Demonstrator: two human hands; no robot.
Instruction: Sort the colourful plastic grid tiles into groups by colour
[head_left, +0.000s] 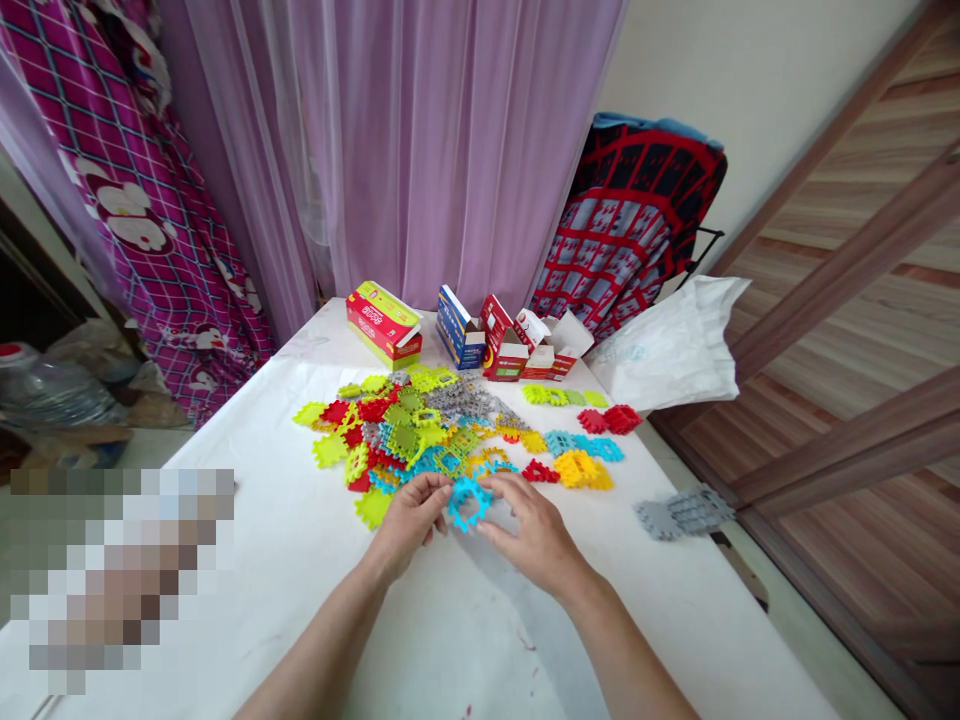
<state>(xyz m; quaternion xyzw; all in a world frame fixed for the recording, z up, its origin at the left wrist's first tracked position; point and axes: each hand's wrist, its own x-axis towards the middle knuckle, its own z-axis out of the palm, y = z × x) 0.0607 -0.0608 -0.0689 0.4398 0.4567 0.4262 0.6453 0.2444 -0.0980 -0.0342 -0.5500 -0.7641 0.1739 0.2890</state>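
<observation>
A light blue building piece with toothed edges and an open middle is held up between both hands above the near side of the pile. My left hand pinches its left edge, fingers curled. On the other side, the thumb and forefinger of my right hand grip its right edge. Just beyond lies a heap of interlocking plastic pieces in lime, red, grey, blue and yellow. Sorted by colour to the right are yellow pieces, blue pieces, red pieces and lime pieces.
Grey pieces lie by the right edge of the white table. Along the back stand a red-and-green box, a blue box and opened red boxes. A white bag hangs over the right corner.
</observation>
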